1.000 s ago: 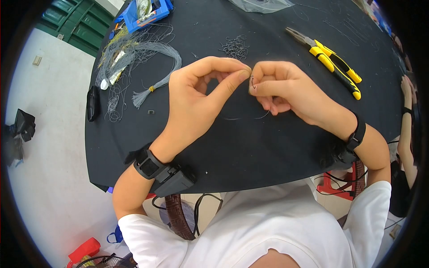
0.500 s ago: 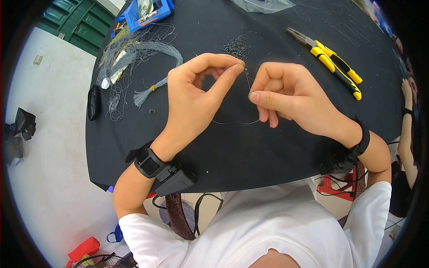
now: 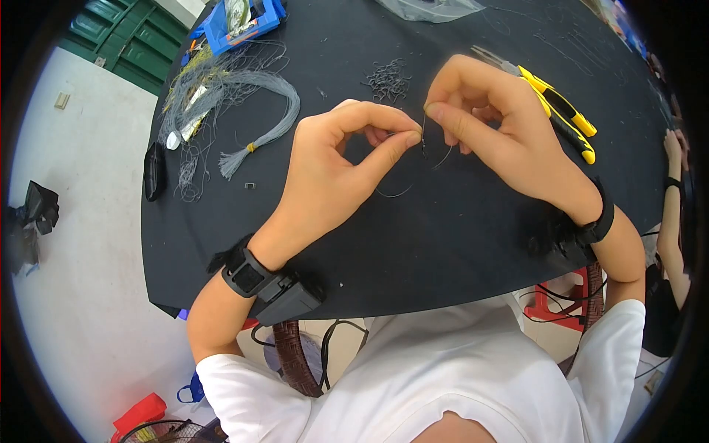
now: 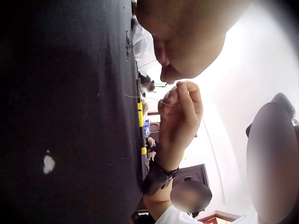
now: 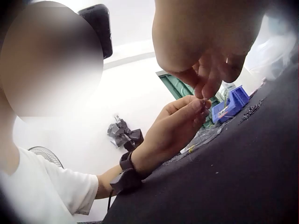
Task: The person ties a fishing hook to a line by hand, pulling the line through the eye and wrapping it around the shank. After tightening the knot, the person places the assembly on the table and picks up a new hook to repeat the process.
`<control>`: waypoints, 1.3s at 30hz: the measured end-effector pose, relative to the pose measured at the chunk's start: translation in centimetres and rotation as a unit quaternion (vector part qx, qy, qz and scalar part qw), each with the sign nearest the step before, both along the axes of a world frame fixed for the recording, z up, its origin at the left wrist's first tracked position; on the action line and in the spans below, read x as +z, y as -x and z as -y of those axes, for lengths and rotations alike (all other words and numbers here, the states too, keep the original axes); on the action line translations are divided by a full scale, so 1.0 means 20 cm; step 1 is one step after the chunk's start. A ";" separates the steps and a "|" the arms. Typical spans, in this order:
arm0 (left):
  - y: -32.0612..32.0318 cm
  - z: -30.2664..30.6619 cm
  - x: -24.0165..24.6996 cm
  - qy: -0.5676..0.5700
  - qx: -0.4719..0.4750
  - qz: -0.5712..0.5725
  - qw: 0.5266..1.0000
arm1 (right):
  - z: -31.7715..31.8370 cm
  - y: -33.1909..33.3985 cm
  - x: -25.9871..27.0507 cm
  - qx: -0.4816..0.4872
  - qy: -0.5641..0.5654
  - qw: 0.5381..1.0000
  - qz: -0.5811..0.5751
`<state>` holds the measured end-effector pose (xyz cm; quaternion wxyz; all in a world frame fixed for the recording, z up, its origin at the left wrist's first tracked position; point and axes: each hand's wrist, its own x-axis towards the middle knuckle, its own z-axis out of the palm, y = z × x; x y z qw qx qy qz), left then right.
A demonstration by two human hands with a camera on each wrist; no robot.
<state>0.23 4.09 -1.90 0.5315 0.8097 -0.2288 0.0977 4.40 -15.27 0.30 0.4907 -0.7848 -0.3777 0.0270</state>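
Note:
My left hand [image 3: 336, 151] pinches a small dark fish hook [image 3: 425, 150] between thumb and forefinger; most of the hook is hidden by the fingertips. Just up and to the right, my right hand [image 3: 506, 122] holds a thin clear fishing line [image 3: 399, 195] between thumb and forefinger. A short stretch of the line runs taut between the two pinches, and loose parts curve below both hands. Beyond the hands lies a pile of dark hooks [image 3: 387, 80]. In the left wrist view, the right hand [image 4: 180, 112] appears with the line trailing from it.
Yellow-and-black pliers [image 3: 561, 111] lie at the right, partly behind the right hand. To the left are a tied bundle of grey line [image 3: 284, 118], a black case [image 3: 153, 170] and a blue bin [image 3: 247, 29]. A plastic bag [image 3: 432, 7] sits at the far edge.
The right hand first drew down and away from the left fingertips, then rose to their upper right, still pinching the line. The left hand shifted slightly right and down.

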 end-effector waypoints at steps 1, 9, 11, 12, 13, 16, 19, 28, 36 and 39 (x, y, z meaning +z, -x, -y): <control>0.00 0.00 0.00 0.001 -0.003 -0.001 1.000 | 0.00 -0.01 -0.01 -0.002 0.001 1.000 -0.005; 0.00 0.00 0.01 -0.009 -0.014 0.077 0.997 | -0.02 -0.04 -0.07 0.011 -0.026 0.987 -0.160; 0.00 0.00 0.00 0.011 -0.017 0.069 0.997 | -0.02 -0.03 -0.06 0.034 -0.017 0.972 -0.232; 0.00 0.00 0.00 0.028 -0.018 0.059 0.998 | -0.02 -0.02 -0.05 0.035 -0.014 0.958 -0.285; 0.00 -0.01 -0.01 0.046 -0.020 0.049 0.998 | -0.03 0.00 -0.03 0.036 -0.012 0.941 -0.338; 0.00 -0.01 -0.01 0.072 -0.026 0.015 0.997 | -0.04 0.01 -0.06 0.068 -0.045 0.881 -0.466; 0.00 -0.01 -0.01 0.095 -0.032 0.002 0.995 | -0.05 0.04 -0.07 0.083 -0.094 0.825 -0.551; 0.03 0.02 0.00 0.241 -0.078 -0.159 0.954 | -0.05 0.04 -0.08 0.092 -0.116 0.808 -0.571; 0.01 0.02 -0.05 0.284 -0.116 -0.162 0.938 | -0.05 0.04 -0.10 0.102 -0.127 0.812 -0.561; 0.02 0.02 -0.04 0.296 -0.121 -0.170 0.932 | -0.05 0.04 -0.11 0.105 -0.129 0.816 -0.553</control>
